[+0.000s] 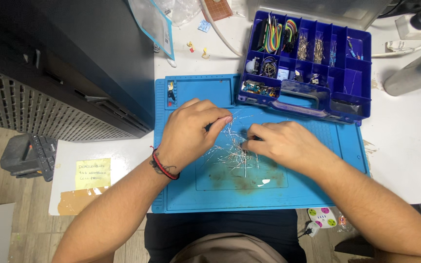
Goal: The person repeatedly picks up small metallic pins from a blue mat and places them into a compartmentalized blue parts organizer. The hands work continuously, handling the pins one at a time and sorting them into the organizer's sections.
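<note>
White table point(405, 126): bears a blue work mat point(191, 195) directly under both hands; a blue compartment box point(354, 80) beyond the right hand, overlapping the mat's far edge; a grey metal cylinder point(415, 73) far right; a yellow note point(92, 173) and brown tape patch point(74, 200) outside the left forearm.

Wire pile point(230, 151) on mat point(278, 195), organizer box point(308, 58) behind

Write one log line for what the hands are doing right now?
left hand: pinching thin wire parts | right hand: fingers down on wire pile | surface: blue mat | nearby: blue parts box
</note>
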